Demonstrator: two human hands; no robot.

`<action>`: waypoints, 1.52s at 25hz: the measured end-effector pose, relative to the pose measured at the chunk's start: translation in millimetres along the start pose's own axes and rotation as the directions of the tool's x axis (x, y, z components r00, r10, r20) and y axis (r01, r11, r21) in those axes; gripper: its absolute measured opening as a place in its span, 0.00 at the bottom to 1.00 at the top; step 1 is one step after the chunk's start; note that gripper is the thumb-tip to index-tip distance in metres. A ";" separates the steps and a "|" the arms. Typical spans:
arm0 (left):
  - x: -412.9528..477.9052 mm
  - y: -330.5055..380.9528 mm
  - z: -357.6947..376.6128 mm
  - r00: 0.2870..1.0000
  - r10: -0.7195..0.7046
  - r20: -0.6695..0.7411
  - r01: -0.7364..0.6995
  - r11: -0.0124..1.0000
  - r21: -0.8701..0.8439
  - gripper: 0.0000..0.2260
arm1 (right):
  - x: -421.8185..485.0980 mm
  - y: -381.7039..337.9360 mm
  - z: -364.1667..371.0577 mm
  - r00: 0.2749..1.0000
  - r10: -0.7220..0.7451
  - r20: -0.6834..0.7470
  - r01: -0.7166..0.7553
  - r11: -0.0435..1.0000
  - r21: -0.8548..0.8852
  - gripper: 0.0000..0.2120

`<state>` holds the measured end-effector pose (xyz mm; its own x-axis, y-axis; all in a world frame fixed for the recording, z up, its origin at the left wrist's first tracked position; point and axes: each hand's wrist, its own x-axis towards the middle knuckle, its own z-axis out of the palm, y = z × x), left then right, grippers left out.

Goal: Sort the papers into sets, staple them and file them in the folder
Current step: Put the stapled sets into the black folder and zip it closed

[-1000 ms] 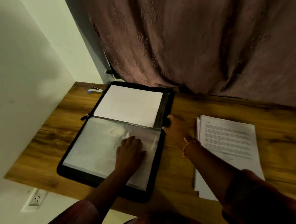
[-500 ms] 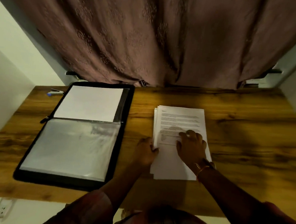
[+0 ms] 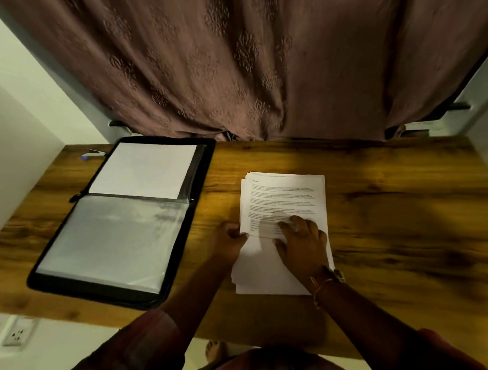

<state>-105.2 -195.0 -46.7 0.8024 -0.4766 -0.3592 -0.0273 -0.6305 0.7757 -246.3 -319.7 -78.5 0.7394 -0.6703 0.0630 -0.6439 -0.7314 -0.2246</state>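
Note:
A stack of printed white papers (image 3: 285,198) lies in the middle of the wooden table (image 3: 392,211). My left hand (image 3: 229,239) pinches the stack's left edge, thumb on top. My right hand (image 3: 303,241) rests on the stack's lower half with its fingers spread over the top sheet. To the left lies a black zip folder (image 3: 200,182), open flat, with a white sheet in its far half and clear plastic sleeves in its near half. A small stapler (image 3: 94,154) with a blue end sits at the table's far left corner.
A brown patterned curtain (image 3: 244,62) hangs behind the table's far edge. White walls close in on the left and right. A wall socket (image 3: 16,333) sits below the table at the lower left. The table's right half is bare wood.
Both hands left the folder and came to the paper stack on the right. The view swung right, so the folder now lies at the left. In the last half second the hands barely moved.

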 end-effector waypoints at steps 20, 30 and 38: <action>-24.5 -1.3 -53.0 0.978 0.172 0.118 -0.090 0.859 -0.503 0.14 | 36.0 15.8 -48.4 0.964 0.267 0.015 -0.199 0.681 0.705 0.34; -35.3 14.4 -83.2 0.936 0.272 0.225 -0.145 0.877 -0.457 0.23 | 48.2 -9.1 -75.8 0.995 0.001 0.104 -0.102 0.202 0.974 0.17; -25.0 41.9 -162.5 0.906 0.260 0.333 -0.200 0.958 -0.205 0.19 | 91.2 1.1 -146.1 0.996 0.072 0.046 -0.076 0.511 0.856 0.39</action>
<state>-29.5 -109.9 79.1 0.5214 -0.8000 -0.2969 -0.0642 -0.3837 0.9212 -208.3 -400.0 69.0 0.6997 -0.7145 0.0021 -0.2174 -0.2156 -0.9520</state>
